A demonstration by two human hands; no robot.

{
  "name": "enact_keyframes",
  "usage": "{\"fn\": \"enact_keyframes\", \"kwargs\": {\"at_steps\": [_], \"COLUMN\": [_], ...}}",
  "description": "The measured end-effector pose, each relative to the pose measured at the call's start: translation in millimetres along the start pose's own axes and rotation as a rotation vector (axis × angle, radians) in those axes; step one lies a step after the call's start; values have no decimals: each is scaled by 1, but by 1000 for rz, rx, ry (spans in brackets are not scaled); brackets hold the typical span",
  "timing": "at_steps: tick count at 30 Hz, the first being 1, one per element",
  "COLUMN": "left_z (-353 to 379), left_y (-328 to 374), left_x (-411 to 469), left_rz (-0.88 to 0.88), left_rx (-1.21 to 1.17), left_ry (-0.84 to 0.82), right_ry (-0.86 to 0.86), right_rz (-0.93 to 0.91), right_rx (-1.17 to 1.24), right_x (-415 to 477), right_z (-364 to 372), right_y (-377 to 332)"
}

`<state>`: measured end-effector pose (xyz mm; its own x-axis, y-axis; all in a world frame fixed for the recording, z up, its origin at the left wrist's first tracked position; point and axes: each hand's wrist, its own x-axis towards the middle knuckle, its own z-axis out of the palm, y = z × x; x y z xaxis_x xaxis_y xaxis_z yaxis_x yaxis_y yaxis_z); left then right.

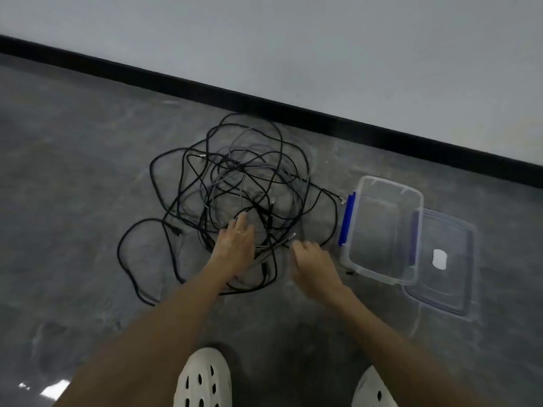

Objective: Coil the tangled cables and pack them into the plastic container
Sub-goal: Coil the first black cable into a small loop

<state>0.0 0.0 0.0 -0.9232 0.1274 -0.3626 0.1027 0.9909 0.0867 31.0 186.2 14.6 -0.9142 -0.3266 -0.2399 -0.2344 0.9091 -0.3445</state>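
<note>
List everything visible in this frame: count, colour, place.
cables: one tangled pile, black and grey, on the floor at centre
plastic container: one, clear with a blue latch, open and empty, right of the pile
lid: one, clear with a white label, on the floor at the container's right side
floor: grey, glossy
wall: pale grey, black baseboard along it
shoes: two, white, perforated, bottom edge
left hand: fingers straight, resting on the pile
right hand: fingers curled at the pile's right edge; grip on a cable unclear

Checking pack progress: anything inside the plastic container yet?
Nothing inside the plastic container; its clear bottom is visible, uncovered. The lid lies beside it; cables sit on the floor.
</note>
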Motion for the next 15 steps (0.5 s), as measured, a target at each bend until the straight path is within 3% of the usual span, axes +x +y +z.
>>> {"fn": "enact_keyframes", "kwargs": {"at_steps": [7, 11, 15], "left_z": [17, 15, -4], "left_y": [-15, -14, -13], "left_x": [37, 32, 27], "left_rz": [-134, -126, -7], "left_rx": [-86, -103, -186], "left_ry": [-130, 39, 169], "right_ry": [-30, -41, -41], "right_rz": [-4, -15, -21], "right_rx": [14, -1, 79], "right_x": [13, 13, 14], "right_z": [18, 16, 2], "right_y": [7, 3, -7]}}
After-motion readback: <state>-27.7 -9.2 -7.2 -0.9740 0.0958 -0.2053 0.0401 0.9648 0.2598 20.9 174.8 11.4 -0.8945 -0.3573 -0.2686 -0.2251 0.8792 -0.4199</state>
